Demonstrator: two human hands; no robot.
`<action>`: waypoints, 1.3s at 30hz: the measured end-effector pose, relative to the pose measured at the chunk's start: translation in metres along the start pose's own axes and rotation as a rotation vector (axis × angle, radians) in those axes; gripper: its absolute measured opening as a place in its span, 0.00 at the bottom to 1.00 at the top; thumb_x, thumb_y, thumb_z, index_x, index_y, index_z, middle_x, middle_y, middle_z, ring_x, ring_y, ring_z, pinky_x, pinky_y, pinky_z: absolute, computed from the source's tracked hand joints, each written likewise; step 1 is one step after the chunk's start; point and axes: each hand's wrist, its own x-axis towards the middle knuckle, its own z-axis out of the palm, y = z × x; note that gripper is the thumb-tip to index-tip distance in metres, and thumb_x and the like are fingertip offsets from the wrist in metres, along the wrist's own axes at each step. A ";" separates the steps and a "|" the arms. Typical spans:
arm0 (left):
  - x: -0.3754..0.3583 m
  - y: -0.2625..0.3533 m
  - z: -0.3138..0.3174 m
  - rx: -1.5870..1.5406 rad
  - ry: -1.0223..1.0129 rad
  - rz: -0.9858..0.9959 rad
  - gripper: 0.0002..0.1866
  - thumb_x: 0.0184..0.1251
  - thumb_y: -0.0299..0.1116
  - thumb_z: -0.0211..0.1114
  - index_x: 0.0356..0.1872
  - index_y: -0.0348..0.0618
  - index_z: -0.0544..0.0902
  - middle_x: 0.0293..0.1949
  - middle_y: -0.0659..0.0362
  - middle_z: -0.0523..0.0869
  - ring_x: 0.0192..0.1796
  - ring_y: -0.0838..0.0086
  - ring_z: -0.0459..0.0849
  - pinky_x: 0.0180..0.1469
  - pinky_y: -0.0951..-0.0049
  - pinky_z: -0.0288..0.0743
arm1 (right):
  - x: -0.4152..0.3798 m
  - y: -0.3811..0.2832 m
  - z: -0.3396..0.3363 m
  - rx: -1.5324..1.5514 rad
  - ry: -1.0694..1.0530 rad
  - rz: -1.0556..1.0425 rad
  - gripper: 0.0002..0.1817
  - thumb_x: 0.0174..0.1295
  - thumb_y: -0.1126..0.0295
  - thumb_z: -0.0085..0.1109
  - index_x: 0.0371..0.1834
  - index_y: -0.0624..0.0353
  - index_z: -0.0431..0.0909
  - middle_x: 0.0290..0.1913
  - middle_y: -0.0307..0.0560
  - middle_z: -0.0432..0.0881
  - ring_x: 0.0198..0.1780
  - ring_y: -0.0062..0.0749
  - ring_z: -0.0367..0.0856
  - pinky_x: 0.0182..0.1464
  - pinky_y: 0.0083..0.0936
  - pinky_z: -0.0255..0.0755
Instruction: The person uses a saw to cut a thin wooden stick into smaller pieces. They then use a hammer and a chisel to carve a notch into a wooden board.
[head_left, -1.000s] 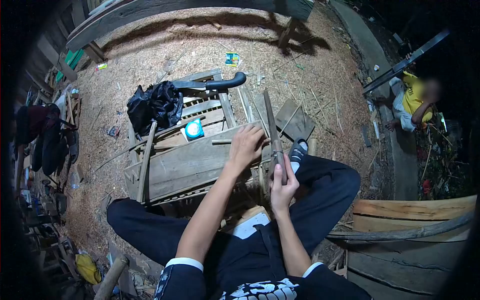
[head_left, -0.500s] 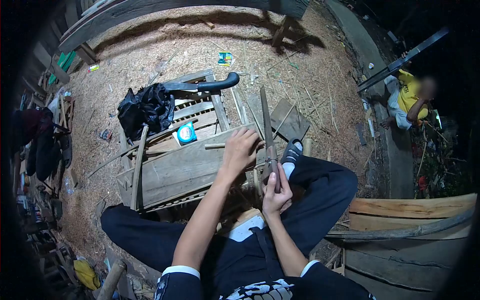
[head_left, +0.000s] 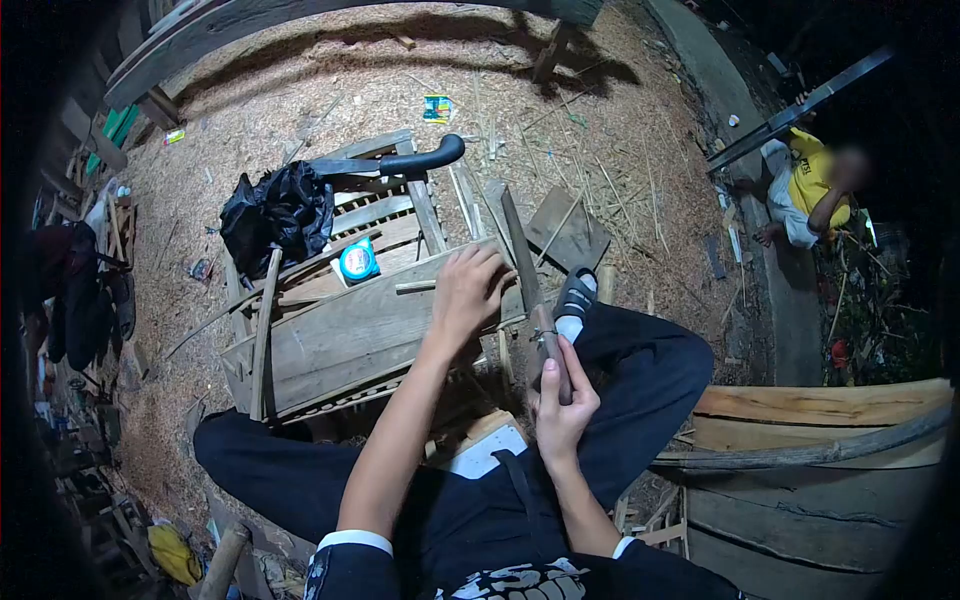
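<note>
My right hand (head_left: 563, 410) is wrapped round the wooden handle of a machete (head_left: 522, 245). Its long dark blade points away from me, beside the right end of a wooden board (head_left: 350, 335). On that board, my left hand (head_left: 468, 292) is closed over a thin wooden strip (head_left: 415, 286), whose left end sticks out past the hand. The fingertips are bent over the strip near the blade. A blue tape measure (head_left: 358, 261) rests just beyond the board, on a slatted wooden frame (head_left: 432, 215).
A black plastic bag (head_left: 275, 220) and a black-handled saw (head_left: 425, 160) lie on the frame. A flat wood piece (head_left: 568, 228) is beside my sandalled foot (head_left: 576, 300). Planks (head_left: 800, 480) stand at my right. A person in yellow (head_left: 815, 185) sits by the path.
The machete blade has tipped and now looks shorter, its handle slightly lower and to the right. My left hand stays on the strip. The whole view has shifted a little.
</note>
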 end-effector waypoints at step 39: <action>0.000 -0.002 0.002 0.047 -0.055 -0.012 0.09 0.62 0.32 0.75 0.38 0.42 0.83 0.42 0.55 0.84 0.49 0.56 0.82 0.54 0.56 0.74 | 0.040 0.031 0.028 0.079 -0.047 -0.030 0.24 0.78 0.71 0.60 0.71 0.77 0.76 0.65 0.63 0.86 0.66 0.38 0.85 0.68 0.32 0.76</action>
